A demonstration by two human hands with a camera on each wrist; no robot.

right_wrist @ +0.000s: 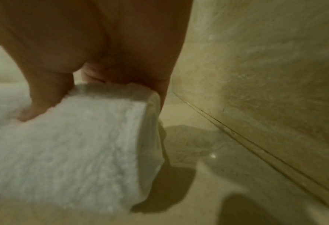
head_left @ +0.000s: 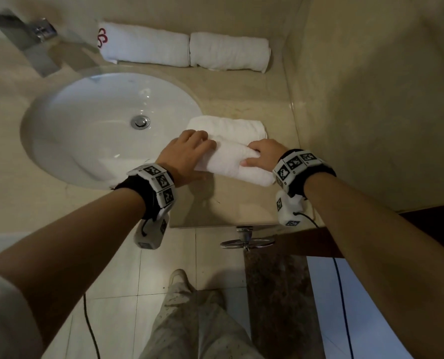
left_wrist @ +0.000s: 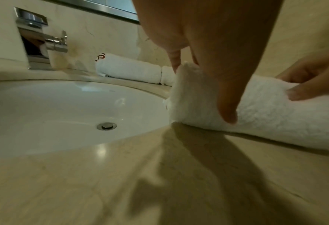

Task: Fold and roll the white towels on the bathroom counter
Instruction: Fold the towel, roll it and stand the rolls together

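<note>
A white towel (head_left: 232, 158) lies on the beige counter (head_left: 241, 203) right of the sink, its near part rolled into a thick cylinder and its far part (head_left: 228, 126) still flat. My left hand (head_left: 189, 149) grips the roll's left end (left_wrist: 190, 94), fingers over the top and thumb down the front. My right hand (head_left: 263, 155) grips the right end (right_wrist: 94, 134), thumb on the front face and fingers curled behind. Two rolled white towels (head_left: 148, 46) (head_left: 230, 51) lie end to end along the back wall, the left one with a red logo.
A white oval sink (head_left: 60, 120) with a chrome drain (head_left: 140, 122) sits left of the towel, and a chrome faucet (head_left: 34, 40) stands behind it. A beige wall (head_left: 358, 99) closes in the counter's right side. A chrome ring holder (head_left: 246, 242) hangs below the counter's front edge.
</note>
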